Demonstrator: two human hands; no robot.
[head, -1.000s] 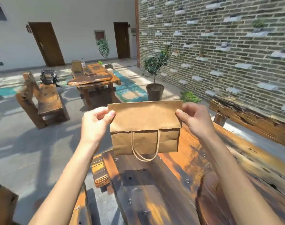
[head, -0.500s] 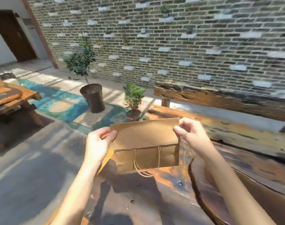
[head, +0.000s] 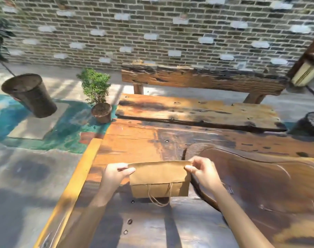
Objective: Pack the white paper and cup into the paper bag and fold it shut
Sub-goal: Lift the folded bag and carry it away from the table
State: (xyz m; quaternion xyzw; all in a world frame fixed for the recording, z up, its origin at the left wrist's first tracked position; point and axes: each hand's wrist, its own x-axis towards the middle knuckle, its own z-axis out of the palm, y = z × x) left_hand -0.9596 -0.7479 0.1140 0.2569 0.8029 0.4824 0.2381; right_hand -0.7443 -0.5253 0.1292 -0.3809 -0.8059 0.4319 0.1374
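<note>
A brown paper bag (head: 159, 178) with twine handles stands upright on the wooden table (head: 145, 140), its top flap folded over toward me. My left hand (head: 116, 174) pinches the folded top at its left corner. My right hand (head: 201, 171) pinches the right corner the same way. The handles hang down the bag's front below the flap. No white paper or cup shows; the bag's inside is hidden.
A dark carved wooden tray (head: 259, 178) lies just right of the bag. A wooden bench (head: 197, 111) stands beyond the table before a brick wall. A small potted plant (head: 98, 97) and a large dark pot (head: 30, 94) stand on the floor at left.
The view has swung right and downward. Both hands have brought the folded bag down from the air, and it now stands on the table, still held at its top corners.
</note>
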